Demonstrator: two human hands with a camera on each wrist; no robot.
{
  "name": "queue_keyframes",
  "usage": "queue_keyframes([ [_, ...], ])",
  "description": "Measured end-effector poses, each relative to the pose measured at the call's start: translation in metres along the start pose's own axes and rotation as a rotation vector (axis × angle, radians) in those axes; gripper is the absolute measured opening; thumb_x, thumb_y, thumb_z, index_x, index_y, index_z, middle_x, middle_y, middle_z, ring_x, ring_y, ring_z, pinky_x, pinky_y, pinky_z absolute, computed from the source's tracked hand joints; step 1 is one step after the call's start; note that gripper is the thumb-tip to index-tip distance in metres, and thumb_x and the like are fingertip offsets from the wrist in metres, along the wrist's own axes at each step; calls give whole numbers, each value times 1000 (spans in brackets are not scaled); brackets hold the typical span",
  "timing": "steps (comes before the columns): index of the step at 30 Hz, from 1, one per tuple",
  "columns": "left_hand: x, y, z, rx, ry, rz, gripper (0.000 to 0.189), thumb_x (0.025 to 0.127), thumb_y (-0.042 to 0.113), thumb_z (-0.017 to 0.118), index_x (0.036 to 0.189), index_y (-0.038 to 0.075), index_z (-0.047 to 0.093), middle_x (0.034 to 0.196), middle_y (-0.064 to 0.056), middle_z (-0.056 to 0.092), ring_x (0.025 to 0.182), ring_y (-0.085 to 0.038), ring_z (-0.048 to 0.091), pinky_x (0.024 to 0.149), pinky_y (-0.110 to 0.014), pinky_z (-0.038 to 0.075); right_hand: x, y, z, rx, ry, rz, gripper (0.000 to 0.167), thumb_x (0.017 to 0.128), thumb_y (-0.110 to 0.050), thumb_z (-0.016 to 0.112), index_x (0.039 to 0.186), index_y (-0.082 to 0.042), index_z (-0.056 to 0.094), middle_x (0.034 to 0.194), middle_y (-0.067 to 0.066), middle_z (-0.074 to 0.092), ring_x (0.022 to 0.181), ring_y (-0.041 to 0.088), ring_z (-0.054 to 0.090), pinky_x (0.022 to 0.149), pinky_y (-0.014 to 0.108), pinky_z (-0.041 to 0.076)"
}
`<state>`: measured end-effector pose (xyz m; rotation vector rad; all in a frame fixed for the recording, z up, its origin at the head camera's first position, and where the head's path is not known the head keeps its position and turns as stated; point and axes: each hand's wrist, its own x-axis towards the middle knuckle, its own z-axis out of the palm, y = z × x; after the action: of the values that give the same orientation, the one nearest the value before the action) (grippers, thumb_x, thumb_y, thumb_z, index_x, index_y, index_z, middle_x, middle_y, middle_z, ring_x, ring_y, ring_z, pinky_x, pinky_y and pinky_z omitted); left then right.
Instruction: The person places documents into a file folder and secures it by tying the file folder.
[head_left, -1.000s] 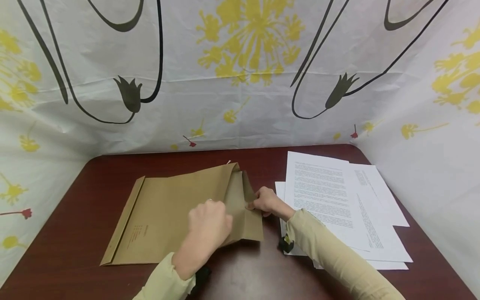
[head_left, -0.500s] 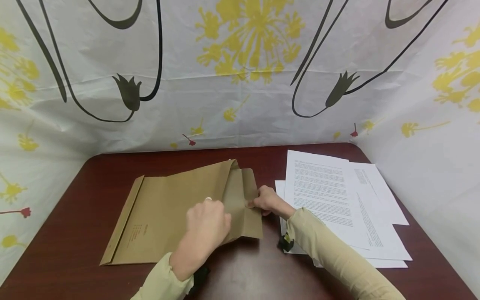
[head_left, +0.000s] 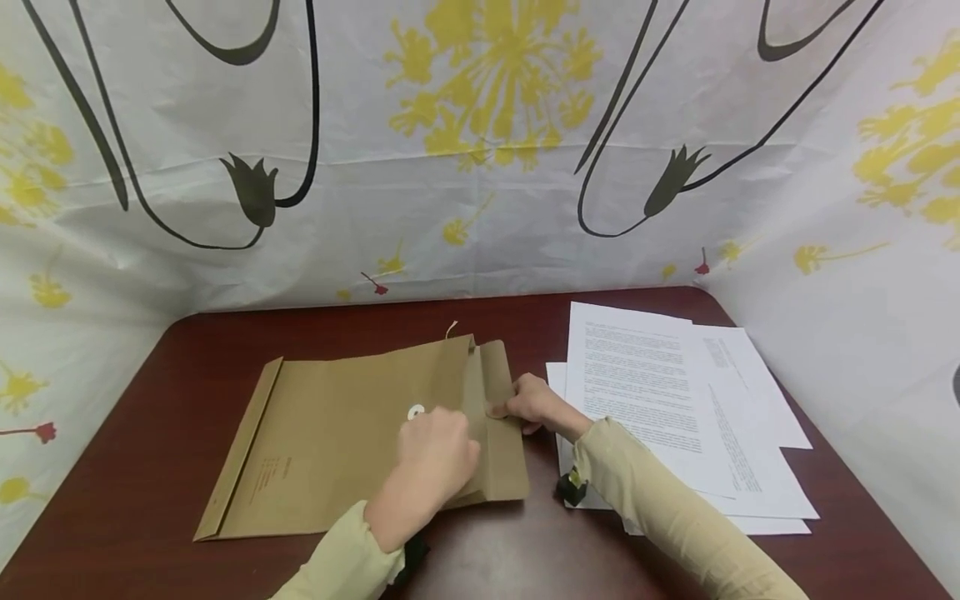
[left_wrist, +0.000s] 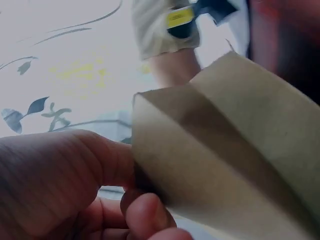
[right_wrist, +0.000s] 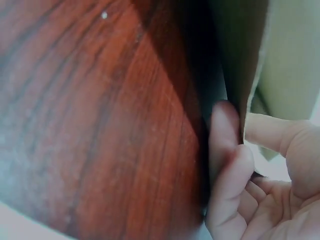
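Observation:
A brown paper envelope (head_left: 352,433) lies across the middle left of the table in the head view, its opening toward the right. My left hand (head_left: 437,454) pinches the front panel's edge at that opening; the left wrist view has the brown paper (left_wrist: 200,150) between thumb and fingers. With thumb and fingers on either side, my right hand (head_left: 536,402) grips the flap (head_left: 506,458), as the right wrist view confirms (right_wrist: 260,165). A white button disc (head_left: 416,412) shows just beyond the left hand, and a short string (head_left: 452,329) sticks up at the far edge.
Several overlapping printed sheets (head_left: 645,400) lie to the right, partly under the right forearm. The dark red table (head_left: 510,558) meets a white patterned cloth (head_left: 480,208) at the back and sides.
My left hand has moved slightly right and lowered the front panel, so the opening looks narrower. The button disc and string show more. My right hand keeps its grip on the flap.

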<state>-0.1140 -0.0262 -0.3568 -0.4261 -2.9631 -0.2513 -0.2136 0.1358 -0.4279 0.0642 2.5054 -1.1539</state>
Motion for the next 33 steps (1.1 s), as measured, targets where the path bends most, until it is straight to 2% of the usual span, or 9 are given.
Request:
queue_keyframes([
  [4, 5, 8, 17, 42, -64, 17, 23, 76, 15, 62, 55, 11, 52, 56, -4, 51, 47, -20, 51, 39, -34, 40, -7, 7, -7, 7, -51, -81, 26, 77, -21, 75, 65, -5, 60, 50, 2, 53, 40, 9, 49, 40, 24, 44],
  [8, 5, 12, 31, 78, -90, 40, 21, 76, 15, 63, 58, 9, 55, 59, -5, 54, 49, -20, 53, 39, -34, 41, -19, 18, -23, 16, -61, -130, 20, 80, -21, 72, 73, -3, 67, 54, 5, 61, 44, 12, 58, 43, 24, 46],
  [12, 5, 14, 40, 104, -85, 68, 25, 74, 14, 63, 54, 11, 48, 56, -4, 51, 47, -18, 51, 38, -32, 39, -33, 34, -51, 3, 50, -162, 15, 82, -16, 70, 82, -1, 69, 61, 7, 65, 49, 16, 61, 46, 28, 50],
  [17, 12, 17, 42, 70, -120, 80, 34, 71, 11, 61, 49, 15, 34, 50, 1, 35, 43, -11, 34, 35, -26, 29, -53, 65, -94, -55, 236, -175, 17, 83, -12, 67, 87, 4, 66, 67, 11, 67, 56, 20, 65, 50, 30, 52],
  [19, 20, 22, 41, 15, -122, 73, 34, 71, 10, 59, 49, 15, 33, 50, 2, 33, 43, -11, 32, 35, -26, 27, -61, 78, -109, -88, 293, -149, 18, 84, -12, 67, 89, 5, 66, 69, 12, 68, 58, 20, 66, 52, 30, 52],
  [26, 63, 50, 46, -307, -10, 111, 25, 76, 2, 54, 55, 9, 44, 53, -2, 40, 44, -12, 37, 36, -24, 31, -81, 113, -139, -198, 428, -38, 21, 83, -13, 65, 89, 7, 63, 70, 13, 67, 58, 21, 65, 51, 28, 49],
  [29, 81, 63, 54, -469, -51, 108, 17, 77, -1, 54, 63, 4, 49, 59, -3, 39, 49, -12, 33, 41, -22, 29, -84, 125, -145, -236, 442, 22, 24, 83, -14, 65, 90, 9, 62, 71, 14, 66, 57, 19, 63, 50, 28, 47],
  [32, 96, 73, 62, -598, -130, 46, 6, 80, 1, 56, 77, -4, 57, 65, -7, 46, 53, -14, 36, 45, -22, 29, -87, 134, -150, -265, 440, 85, 27, 83, -16, 65, 92, 10, 60, 74, 16, 65, 57, 17, 60, 50, 28, 45],
  [33, 99, 76, 65, -636, -156, 18, 10, 81, 2, 57, 86, -7, 59, 71, -10, 50, 55, -15, 38, 47, -23, 31, -88, 136, -152, -275, 440, 99, 28, 83, -17, 65, 93, 10, 60, 75, 17, 65, 58, 18, 59, 51, 28, 44],
])
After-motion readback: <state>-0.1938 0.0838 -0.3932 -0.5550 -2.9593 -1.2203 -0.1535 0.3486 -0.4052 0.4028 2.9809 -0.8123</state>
